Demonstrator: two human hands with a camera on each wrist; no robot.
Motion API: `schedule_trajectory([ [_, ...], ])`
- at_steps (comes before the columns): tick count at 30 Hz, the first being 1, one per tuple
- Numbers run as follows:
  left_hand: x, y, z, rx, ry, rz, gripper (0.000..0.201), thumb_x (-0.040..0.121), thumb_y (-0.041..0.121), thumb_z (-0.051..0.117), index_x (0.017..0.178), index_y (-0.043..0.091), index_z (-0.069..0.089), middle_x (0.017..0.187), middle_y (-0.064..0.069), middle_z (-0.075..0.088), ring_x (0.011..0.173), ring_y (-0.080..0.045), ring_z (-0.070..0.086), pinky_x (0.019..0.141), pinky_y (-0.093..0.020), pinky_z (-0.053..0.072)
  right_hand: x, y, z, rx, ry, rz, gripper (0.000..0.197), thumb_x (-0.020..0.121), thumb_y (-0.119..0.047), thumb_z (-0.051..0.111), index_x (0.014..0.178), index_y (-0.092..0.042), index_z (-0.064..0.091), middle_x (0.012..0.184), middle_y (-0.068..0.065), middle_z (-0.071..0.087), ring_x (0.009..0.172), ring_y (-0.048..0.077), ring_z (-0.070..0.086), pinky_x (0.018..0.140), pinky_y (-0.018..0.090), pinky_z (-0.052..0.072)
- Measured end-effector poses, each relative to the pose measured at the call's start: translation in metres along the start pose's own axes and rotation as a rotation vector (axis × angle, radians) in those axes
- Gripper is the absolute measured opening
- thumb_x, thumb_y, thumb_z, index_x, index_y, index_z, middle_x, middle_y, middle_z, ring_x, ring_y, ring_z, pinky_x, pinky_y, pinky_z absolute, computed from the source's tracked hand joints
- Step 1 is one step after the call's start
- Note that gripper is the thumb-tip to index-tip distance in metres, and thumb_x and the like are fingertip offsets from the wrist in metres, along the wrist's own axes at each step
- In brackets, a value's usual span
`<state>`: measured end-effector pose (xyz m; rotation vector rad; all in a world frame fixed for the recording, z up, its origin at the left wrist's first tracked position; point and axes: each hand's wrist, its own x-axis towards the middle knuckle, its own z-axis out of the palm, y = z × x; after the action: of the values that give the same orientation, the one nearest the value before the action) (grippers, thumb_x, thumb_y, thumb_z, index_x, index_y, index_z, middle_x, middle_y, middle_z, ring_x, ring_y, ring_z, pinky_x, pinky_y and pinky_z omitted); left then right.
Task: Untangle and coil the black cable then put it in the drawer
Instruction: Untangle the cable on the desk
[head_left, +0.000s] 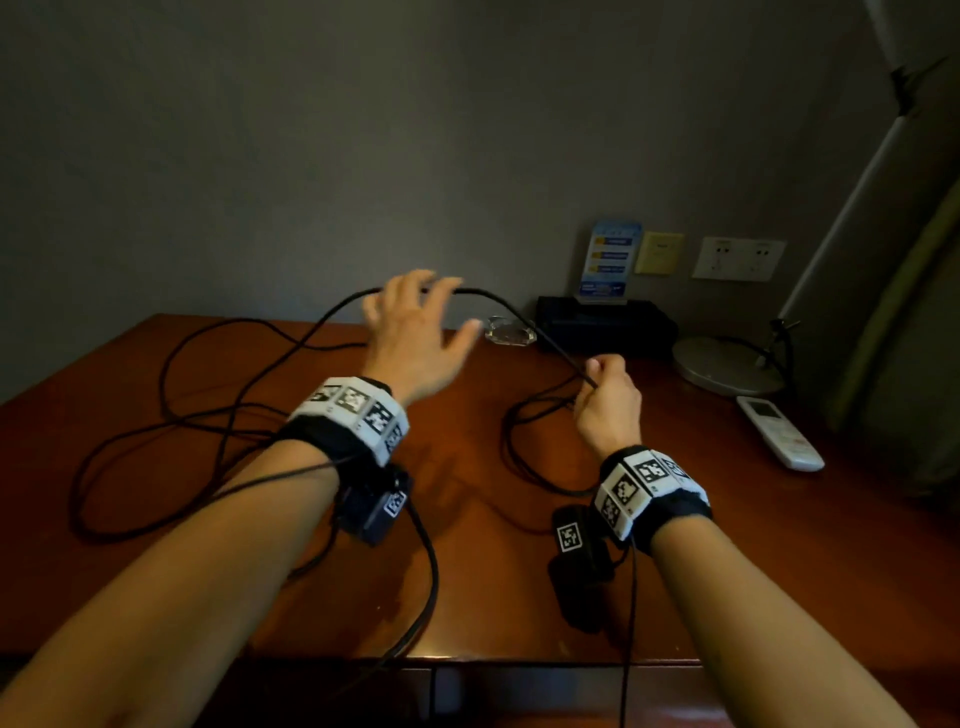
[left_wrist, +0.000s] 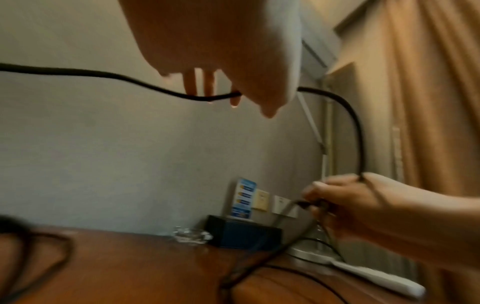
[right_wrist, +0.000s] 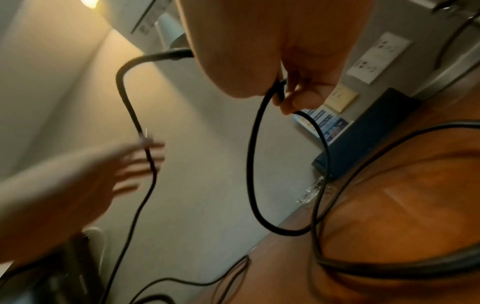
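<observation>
A long black cable (head_left: 171, 415) sprawls in loose loops over the left half of the wooden desk (head_left: 467, 597). One strand rises from it, arcs over to my left hand (head_left: 439, 309) and runs down to my right hand (head_left: 597, 371). My left hand is raised with straight, spread fingers, and the cable (left_wrist: 145, 86) lies across them. My right hand (right_wrist: 288, 96) grips the cable (right_wrist: 252, 156), with a couple of loops hanging from it to the desk. A dark drawer front (head_left: 530, 691) shows below the desk's front edge.
Along the back wall stand a black box (head_left: 605, 325) with a blue card (head_left: 608, 262), a glass ashtray (head_left: 511, 330) and a round lamp base (head_left: 727, 364). A white remote (head_left: 779, 434) lies at the right. Wall sockets (head_left: 737, 258) and a curtain (head_left: 904, 312) lie beyond.
</observation>
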<state>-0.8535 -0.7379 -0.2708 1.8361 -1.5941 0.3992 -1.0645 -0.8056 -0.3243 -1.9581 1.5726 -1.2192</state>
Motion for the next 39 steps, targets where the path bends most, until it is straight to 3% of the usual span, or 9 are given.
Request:
schedule_trajectory([
  [4, -0.014, 0.057, -0.003, -0.102, -0.039, 0.384, 0.070, 0.084, 0.049, 0.046, 0.146, 0.018, 0.034, 0.146, -0.001, 0.041, 0.142, -0.018, 0.029, 0.119, -0.048, 0.006, -0.006, -0.017, 0.006, -0.066, -0.022, -0.176, 0.020, 0.096, -0.016, 0.048, 0.110, -0.002, 0.051, 0.105, 0.022, 0.059, 0.098, 0.041, 0.057, 0.081, 0.039, 0.040],
  [7, -0.016, 0.075, -0.012, -0.087, -0.082, 0.571, 0.054, 0.073, 0.045, 0.052, 0.121, 0.020, 0.054, 0.098, 0.008, 0.054, 0.105, -0.019, 0.054, 0.109, -0.039, 0.024, -0.006, -0.018, 0.002, -0.165, -0.114, -0.123, 0.023, 0.090, -0.016, 0.053, 0.109, -0.004, 0.051, 0.109, 0.019, 0.056, 0.101, 0.039, 0.054, 0.082, 0.038, 0.040],
  [10, -0.015, 0.081, -0.021, -0.056, -0.300, 0.496, 0.041, 0.072, 0.057, 0.062, 0.095, 0.023, 0.056, 0.074, 0.015, 0.039, 0.084, -0.016, 0.048, 0.082, -0.033, 0.033, -0.006, -0.015, -0.005, -0.214, -0.134, 0.001, 0.026, 0.090, -0.014, 0.055, 0.114, -0.007, 0.049, 0.118, 0.016, 0.052, 0.105, 0.035, 0.052, 0.086, 0.038, 0.041],
  [14, -0.010, 0.084, -0.023, 0.112, -0.468, 0.334, 0.065, 0.074, 0.083, 0.047, 0.061, 0.020, 0.062, 0.060, 0.010, 0.055, 0.073, -0.012, 0.053, 0.085, -0.039, 0.035, -0.009, -0.019, -0.005, -0.206, -0.052, 0.059, 0.023, 0.091, -0.009, 0.051, 0.115, -0.007, 0.048, 0.120, 0.016, 0.049, 0.102, 0.035, 0.055, 0.081, 0.037, 0.042],
  [20, -0.013, 0.086, -0.013, 0.238, -0.618, 0.315, 0.011, 0.097, 0.020, 0.048, 0.094, 0.013, 0.055, 0.093, -0.004, 0.057, 0.104, -0.032, 0.057, 0.097, -0.048, 0.034, -0.009, -0.037, 0.003, -0.088, 0.104, 0.008, 0.024, 0.103, -0.023, 0.037, 0.119, -0.005, 0.044, 0.119, 0.019, 0.048, 0.097, 0.040, 0.057, 0.071, 0.035, 0.034],
  [23, -0.017, 0.084, -0.002, 0.014, -0.566, 0.217, 0.014, 0.091, 0.011, 0.046, 0.098, 0.006, 0.058, 0.104, -0.012, 0.063, 0.099, -0.033, 0.061, 0.080, -0.038, 0.048, -0.008, -0.037, 0.003, -0.059, 0.084, -0.065, 0.022, 0.103, -0.025, 0.039, 0.119, -0.010, 0.045, 0.115, 0.016, 0.051, 0.095, 0.039, 0.057, 0.070, 0.036, 0.036],
  [26, -0.009, 0.067, 0.002, -0.265, -0.434, 0.055, 0.039, 0.090, 0.040, 0.053, 0.070, 0.010, 0.068, 0.069, -0.007, 0.067, 0.068, -0.023, 0.064, 0.064, -0.033, 0.051, -0.003, -0.026, -0.007, -0.097, 0.044, -0.023, 0.024, 0.100, -0.025, 0.044, 0.123, -0.019, 0.046, 0.114, 0.015, 0.059, 0.101, 0.036, 0.058, 0.075, 0.038, 0.041],
  [28, 0.000, 0.049, -0.003, -0.427, -0.295, -0.104, 0.061, 0.086, 0.058, 0.059, 0.047, 0.012, 0.048, 0.048, -0.007, 0.042, 0.047, -0.022, 0.044, 0.053, -0.031, 0.034, 0.001, -0.011, -0.019, -0.105, 0.046, 0.106, 0.028, 0.099, -0.024, 0.046, 0.127, -0.022, 0.044, 0.114, 0.017, 0.062, 0.104, 0.038, 0.059, 0.080, 0.040, 0.045],
  [39, 0.024, -0.030, -0.027, -0.707, 0.350, -0.604, 0.060, 0.083, 0.040, 0.072, 0.046, 0.017, 0.030, 0.045, 0.006, 0.022, 0.042, -0.009, 0.020, 0.044, -0.025, 0.023, 0.004, 0.033, -0.029, -0.149, 0.039, 0.413, 0.023, 0.095, -0.025, 0.053, 0.116, -0.017, 0.056, 0.121, 0.019, 0.058, 0.112, 0.039, 0.055, 0.092, 0.040, 0.044],
])
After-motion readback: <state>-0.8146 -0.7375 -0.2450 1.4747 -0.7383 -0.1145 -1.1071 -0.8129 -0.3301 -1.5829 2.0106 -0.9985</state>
